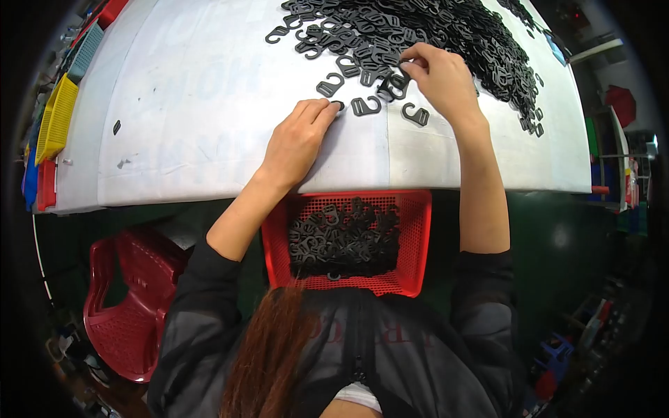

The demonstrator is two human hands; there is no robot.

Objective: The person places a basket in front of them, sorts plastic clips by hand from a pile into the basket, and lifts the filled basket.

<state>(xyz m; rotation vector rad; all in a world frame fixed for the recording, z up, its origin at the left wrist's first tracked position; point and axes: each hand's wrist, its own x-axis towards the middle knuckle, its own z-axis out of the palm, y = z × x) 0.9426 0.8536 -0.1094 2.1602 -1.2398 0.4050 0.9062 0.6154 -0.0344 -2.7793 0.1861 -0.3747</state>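
Note:
My left hand (298,139) rests low over the white table, its fingers closed on a black plastic hook (339,105) that shows only in part at the fingertips. At the near edge of the pile, my right hand (443,78) pinches with thumb and forefinger at another black hook, mostly hidden by the fingers. Loose hooks lie between and around the hands, one (366,106) right of my left fingertips and one (416,114) below my right hand. The big pile of black plastic hooks (481,42) spreads beyond both hands.
A red basket (417,240) with many black hooks (341,237) sits against the table's near edge, in front of my body. Yellow basket (57,118) stands along the left side. A dark red plastic chair (129,313) is at lower left. One small black piece (116,127) lies on the table's left.

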